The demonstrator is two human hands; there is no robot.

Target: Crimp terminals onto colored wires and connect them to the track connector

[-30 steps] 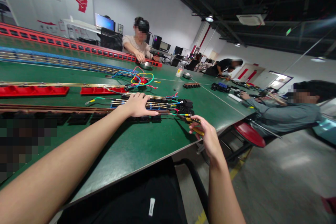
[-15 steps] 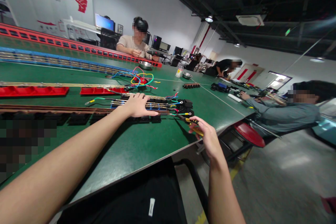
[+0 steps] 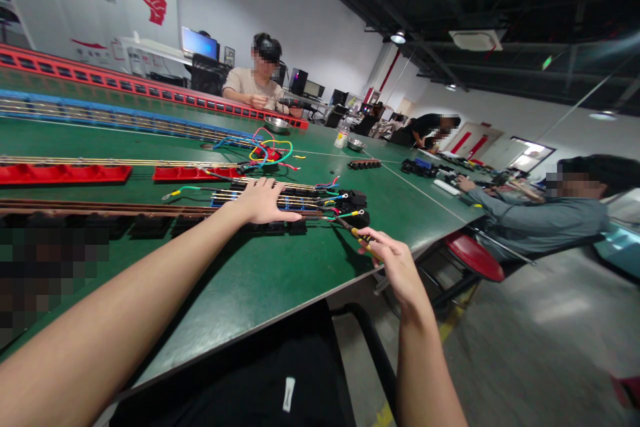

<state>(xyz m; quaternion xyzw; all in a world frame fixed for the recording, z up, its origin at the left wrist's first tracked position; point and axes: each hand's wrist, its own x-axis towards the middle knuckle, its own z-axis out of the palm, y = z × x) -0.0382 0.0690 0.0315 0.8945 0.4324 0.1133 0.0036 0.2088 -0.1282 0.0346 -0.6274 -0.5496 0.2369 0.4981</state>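
My left hand (image 3: pixel 265 201) lies flat with fingers spread across a bundle of metal rods in black and blue holders (image 3: pixel 300 201). My right hand (image 3: pixel 393 255) grips pliers with yellow-and-black handles (image 3: pixel 361 235), their jaws pointing left at the wires by the end of the rods. A green wire with a ring terminal (image 3: pixel 350 215) sticks out to the right just above the pliers. Close by, another wire ends in a blue-sleeved ring terminal (image 3: pixel 339 197). On the left, a green wire with a yellow-sleeved terminal (image 3: pixel 177 192) lies on the table.
Long red (image 3: pixel 90 175), blue (image 3: pixel 125 119) and brown (image 3: pixel 100 207) rail strips run left along the green table (image 3: pixel 240 300). Beyond are coiled coloured wires (image 3: pixel 273 152), a metal bowl (image 3: pixel 277 124) and a bottle (image 3: pixel 342 135). Co-workers sit across (image 3: pixel 255 87) and at right (image 3: pixel 540 213).
The pliers' handles have come closer together as my right hand's fingers closed on them. My left hand stays in place.
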